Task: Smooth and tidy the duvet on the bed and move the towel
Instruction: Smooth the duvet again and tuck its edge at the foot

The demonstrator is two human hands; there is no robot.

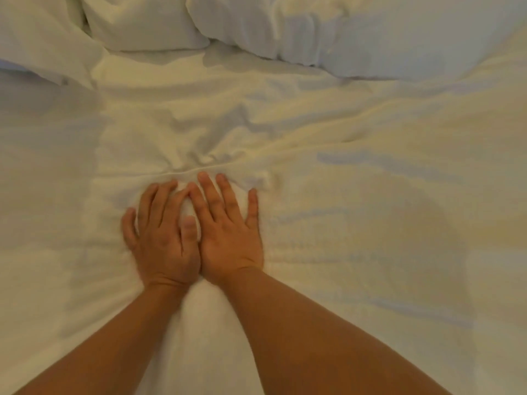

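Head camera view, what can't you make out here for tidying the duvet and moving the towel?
- Towel: nowhere in the head view.
- Duvet: its edges run past every frame border.
- Fabric beneath the left hand and right hand: covered by the flat palms.
- Pillows: cut off by the top edge.

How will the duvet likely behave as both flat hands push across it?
Probably floppy: the duvet bunches into ridges just ahead of the left hand and right hand. Likely soft and yielding, since it dimples around them.
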